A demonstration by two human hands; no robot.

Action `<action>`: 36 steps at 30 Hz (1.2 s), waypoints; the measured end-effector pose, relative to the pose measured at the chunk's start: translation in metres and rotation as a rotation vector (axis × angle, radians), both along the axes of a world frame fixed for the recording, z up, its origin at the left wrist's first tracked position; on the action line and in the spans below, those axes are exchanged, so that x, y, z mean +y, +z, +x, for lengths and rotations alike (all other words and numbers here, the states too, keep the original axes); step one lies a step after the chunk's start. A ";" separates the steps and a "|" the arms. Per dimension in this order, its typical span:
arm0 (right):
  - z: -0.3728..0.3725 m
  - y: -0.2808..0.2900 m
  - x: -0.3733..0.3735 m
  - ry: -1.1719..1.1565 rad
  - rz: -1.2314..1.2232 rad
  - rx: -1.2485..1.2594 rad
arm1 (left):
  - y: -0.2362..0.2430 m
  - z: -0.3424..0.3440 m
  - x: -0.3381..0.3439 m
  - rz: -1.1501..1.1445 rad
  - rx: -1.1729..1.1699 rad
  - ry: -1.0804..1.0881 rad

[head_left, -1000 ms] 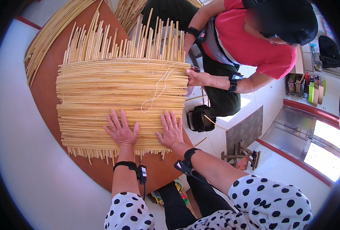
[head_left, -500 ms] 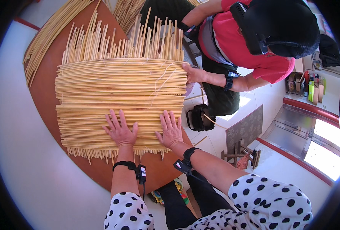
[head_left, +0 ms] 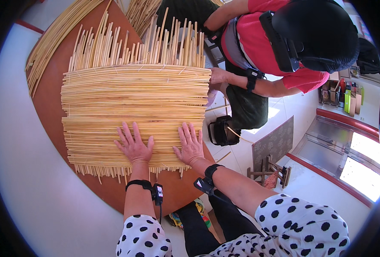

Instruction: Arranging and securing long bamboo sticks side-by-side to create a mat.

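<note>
left hand (head_left: 134, 146): flat, palm down, fingers spread, pressed on the near part of the woven reed mat (head_left: 134, 98); grasps nothing. black wrist strap with a small device (head_left: 149, 189) behind it, forearm running straight back to a polka-dot sleeve (head_left: 145, 235).

right hand (head_left: 190, 145): likewise flat and open, fingers fanned, resting on the mat just beside the left; grasps nothing. black wristband (head_left: 211, 171), forearm angled toward the lower right.

woven reed mat: pale straw rows, lying on a round reddish-brown table (head_left: 48, 98); loose upright reed ends stick out along its far edge.

co-worker's hand (head_left: 218, 76): at the mat's right edge, touching it; red shirt, black wristband.

loose reed bundle (head_left: 55, 38): on the table's far left rim.

shelf box (head_left: 348, 96): far right, holds small bottles and cartons.
</note>
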State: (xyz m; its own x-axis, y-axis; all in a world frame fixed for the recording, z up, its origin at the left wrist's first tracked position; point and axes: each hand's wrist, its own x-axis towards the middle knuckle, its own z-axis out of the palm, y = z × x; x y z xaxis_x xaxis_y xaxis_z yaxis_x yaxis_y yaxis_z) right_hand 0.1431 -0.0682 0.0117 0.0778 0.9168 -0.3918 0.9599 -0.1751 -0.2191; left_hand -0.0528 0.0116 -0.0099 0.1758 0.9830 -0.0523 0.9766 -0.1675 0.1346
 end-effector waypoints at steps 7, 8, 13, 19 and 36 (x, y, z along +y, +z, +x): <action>0.000 0.002 0.000 -0.003 -0.004 0.006 | 0.000 0.000 0.000 0.014 -0.008 -0.002; 0.001 0.001 -0.001 -0.004 -0.004 0.005 | 0.000 0.001 0.001 0.016 -0.011 0.004; 0.001 -0.004 -0.003 -0.003 0.036 -0.005 | -0.002 0.002 -0.001 0.014 -0.012 0.010; -0.006 -0.008 -0.005 -0.012 0.039 0.003 | -0.001 -0.003 -0.003 -0.016 0.018 0.015; -0.006 0.000 -0.029 0.017 0.079 0.025 | 0.009 -0.006 -0.027 -0.221 0.093 0.071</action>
State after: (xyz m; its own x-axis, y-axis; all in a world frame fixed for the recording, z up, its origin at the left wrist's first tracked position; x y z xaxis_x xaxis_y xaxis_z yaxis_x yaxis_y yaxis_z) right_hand 0.1367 -0.0968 0.0119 0.0527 0.9459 -0.3202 0.9568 -0.1397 -0.2550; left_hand -0.0584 -0.0150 -0.0012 0.0911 0.9556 -0.2801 0.9948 -0.0746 0.0688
